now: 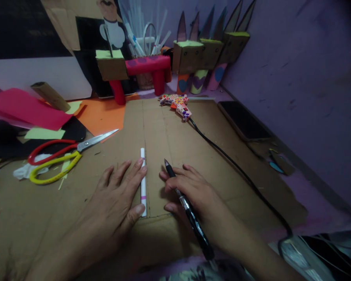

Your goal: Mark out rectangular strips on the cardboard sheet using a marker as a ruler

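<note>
My left hand lies flat with fingers spread on a large sheet of brown cardboard, its fingertips pressing against a thin white stick that lies lengthwise along a pencilled line. My right hand rests on the cardboard just right of the stick. It grips a black pen whose tip points away from me, near the line.
Red and yellow handled scissors lie at the left. A patterned glue gun sits at the far edge, its black cord running to the lower right. A dark phone lies at the right. Coloured paper and cardboard box figures line the back wall.
</note>
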Demonstrator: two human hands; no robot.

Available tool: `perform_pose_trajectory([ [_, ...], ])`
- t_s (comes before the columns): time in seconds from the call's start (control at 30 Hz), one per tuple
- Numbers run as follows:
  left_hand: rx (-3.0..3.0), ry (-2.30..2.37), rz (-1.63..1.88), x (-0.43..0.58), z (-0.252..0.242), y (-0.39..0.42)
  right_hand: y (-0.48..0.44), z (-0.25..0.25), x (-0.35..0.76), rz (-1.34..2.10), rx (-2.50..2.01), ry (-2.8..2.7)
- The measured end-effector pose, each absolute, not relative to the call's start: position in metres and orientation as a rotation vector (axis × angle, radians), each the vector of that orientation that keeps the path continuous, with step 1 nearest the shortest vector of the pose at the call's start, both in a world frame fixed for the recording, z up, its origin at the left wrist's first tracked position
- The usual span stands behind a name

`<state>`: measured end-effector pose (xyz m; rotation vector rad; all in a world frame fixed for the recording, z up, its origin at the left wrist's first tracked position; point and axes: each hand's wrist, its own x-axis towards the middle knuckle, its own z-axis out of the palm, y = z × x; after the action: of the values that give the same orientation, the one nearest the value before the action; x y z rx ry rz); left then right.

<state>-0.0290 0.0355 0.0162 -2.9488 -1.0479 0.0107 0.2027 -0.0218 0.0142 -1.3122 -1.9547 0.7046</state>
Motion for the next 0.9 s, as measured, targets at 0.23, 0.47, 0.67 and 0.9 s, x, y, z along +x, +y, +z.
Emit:
perform_pose_trajectory([
  [0.23, -2.942, -1.084, -0.005, -0.026, 0.0165, 0.0333, -0.0229, 0.0126, 0.2031, 0.707, -1.327, -1.949],
  [0.47, -2.939, -1.07, 0.012, -0.0259, 0.0165, 0.0328, -0.0237, 0.0133, 0.2025, 0.715, -1.337, -1.947],
  [0.67, -2.936, -1.059, -0.023, -0.0255, 0.0157, 0.0333, -0.0239, 0.0104, 0.2023, 0.692, -1.317, -1.952],
  [0.9, -2.929, -1.047, -0.055, -0.0246, 0.0167, 0.0323, -0.0234, 0.0122, 0.2025, 0.706, -1.32, -1.951],
])
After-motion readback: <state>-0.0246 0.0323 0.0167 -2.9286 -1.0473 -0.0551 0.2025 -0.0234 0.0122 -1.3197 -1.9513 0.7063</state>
